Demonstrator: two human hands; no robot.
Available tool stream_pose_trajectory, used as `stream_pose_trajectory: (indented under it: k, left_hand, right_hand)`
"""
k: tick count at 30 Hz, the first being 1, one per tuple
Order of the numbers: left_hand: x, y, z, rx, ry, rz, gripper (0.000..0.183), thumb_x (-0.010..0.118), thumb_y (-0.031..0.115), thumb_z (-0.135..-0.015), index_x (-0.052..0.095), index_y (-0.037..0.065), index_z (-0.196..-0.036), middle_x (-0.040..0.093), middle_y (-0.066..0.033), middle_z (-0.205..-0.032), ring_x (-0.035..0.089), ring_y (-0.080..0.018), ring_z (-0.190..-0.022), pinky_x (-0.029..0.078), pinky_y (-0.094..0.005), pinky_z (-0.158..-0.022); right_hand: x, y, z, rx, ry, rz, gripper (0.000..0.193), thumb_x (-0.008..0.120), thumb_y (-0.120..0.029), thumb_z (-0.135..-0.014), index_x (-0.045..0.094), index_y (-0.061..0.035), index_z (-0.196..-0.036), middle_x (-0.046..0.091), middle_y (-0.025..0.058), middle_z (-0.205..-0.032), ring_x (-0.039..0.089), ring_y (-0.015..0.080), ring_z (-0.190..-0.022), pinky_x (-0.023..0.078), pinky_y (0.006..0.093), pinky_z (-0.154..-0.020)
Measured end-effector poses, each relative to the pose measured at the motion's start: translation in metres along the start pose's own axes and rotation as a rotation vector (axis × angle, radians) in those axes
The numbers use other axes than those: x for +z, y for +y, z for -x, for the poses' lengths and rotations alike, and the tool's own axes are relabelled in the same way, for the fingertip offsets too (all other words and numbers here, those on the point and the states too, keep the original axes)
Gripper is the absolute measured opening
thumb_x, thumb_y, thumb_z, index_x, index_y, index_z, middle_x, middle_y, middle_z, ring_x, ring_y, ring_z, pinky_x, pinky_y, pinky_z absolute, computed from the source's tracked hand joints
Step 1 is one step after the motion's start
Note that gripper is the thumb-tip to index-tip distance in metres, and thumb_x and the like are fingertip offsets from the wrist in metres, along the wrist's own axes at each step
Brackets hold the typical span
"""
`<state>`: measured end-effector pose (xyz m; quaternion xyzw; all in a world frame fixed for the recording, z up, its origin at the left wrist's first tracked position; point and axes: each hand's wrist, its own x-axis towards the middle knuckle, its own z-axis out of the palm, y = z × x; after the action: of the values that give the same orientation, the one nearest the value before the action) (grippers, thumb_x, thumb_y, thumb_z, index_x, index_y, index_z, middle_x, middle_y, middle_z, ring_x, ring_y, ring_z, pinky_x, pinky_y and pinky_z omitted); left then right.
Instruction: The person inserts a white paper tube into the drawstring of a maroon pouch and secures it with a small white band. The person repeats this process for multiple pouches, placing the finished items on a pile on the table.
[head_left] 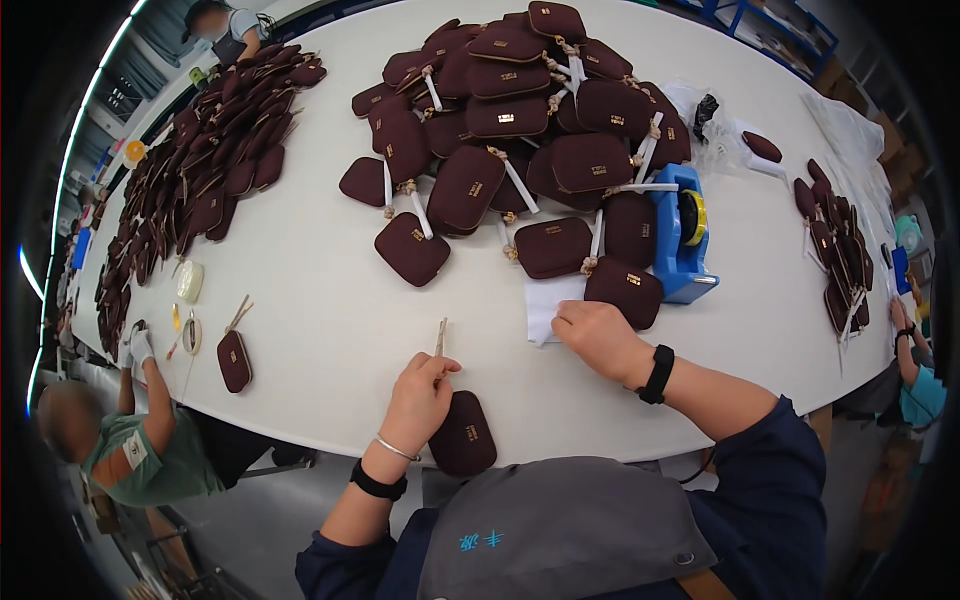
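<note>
My left hand (418, 398) pinches a thin tan strap or tassel (440, 337) that stands up from a dark maroon pouch (463, 434) lying at the table's near edge. My right hand (598, 337) rests with curled fingers on a white sheet of paper (545, 305), just below another maroon pouch (624, 291). A black band circles the right wrist; a silver bangle and a black band circle the left.
A big heap of maroon pouches (520, 110) with white tags fills the far middle of the white table (330, 300). A blue tape dispenser (684, 235) stands right of it. More pouches lie at left (215, 170) and right (835, 250). Other people work at left (140, 440), right and far end.
</note>
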<state>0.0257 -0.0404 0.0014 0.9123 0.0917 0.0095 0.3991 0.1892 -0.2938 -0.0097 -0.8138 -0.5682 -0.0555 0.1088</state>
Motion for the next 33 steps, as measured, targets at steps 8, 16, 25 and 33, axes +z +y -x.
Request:
stream_pose_trajectory:
  k: [8, 16, 25, 33]
  left_hand:
    - [0.006, 0.011, -0.006, -0.138, -0.087, 0.356, 0.020, 0.057, 0.017, -0.097, 0.066, 0.000, -0.099, 0.066, -0.0069, -0.084, 0.061, -0.0116, -0.080, 0.049, -0.0262, -0.070]
    - [0.019, 0.036, -0.009, -0.292, -0.112, 0.666, 0.020, 0.065, 0.018, -0.093, 0.067, -0.001, -0.090, 0.061, -0.0003, -0.074, 0.052, -0.0081, -0.069, 0.044, -0.0237, -0.065]
    - [0.017, 0.054, -0.001, 0.063, -0.108, 0.467, 0.011, 0.066, 0.007, -0.089, 0.065, -0.003, -0.086, 0.056, -0.0038, -0.080, 0.051, -0.0128, -0.070, 0.042, -0.0244, -0.065]
    - [0.024, 0.054, -0.002, 0.324, 0.009, 0.243, 0.008, 0.066, 0.007, -0.086, 0.061, 0.001, -0.086, 0.057, -0.0136, -0.084, 0.056, -0.0338, -0.071, 0.046, -0.0400, -0.064]
  right_hand:
    - [-0.022, -0.019, -0.009, -0.064, 0.253, -0.100, 0.009, 0.061, -0.005, -0.070, 0.057, -0.0010, -0.077, 0.060, 0.0128, -0.089, 0.061, 0.0262, -0.089, 0.052, 0.0366, -0.078]
    - [-0.049, -0.063, -0.011, -0.112, 0.161, -0.228, 0.038, 0.068, -0.011, -0.073, 0.059, 0.0031, -0.107, 0.058, 0.0169, -0.112, 0.057, 0.0302, -0.108, 0.046, 0.0410, -0.095]
    - [-0.041, -0.040, 0.005, 0.881, -0.235, -1.863, 0.051, 0.070, -0.032, -0.089, 0.056, -0.0014, -0.127, 0.062, 0.0090, -0.121, 0.057, 0.0131, -0.109, 0.048, 0.0296, -0.088]
    - [-0.029, -0.039, 0.010, 0.981, -0.209, -1.785, 0.018, 0.067, -0.011, -0.089, 0.068, 0.0007, -0.103, 0.070, 0.0068, -0.095, 0.067, 0.0135, -0.085, 0.053, 0.0270, -0.072]
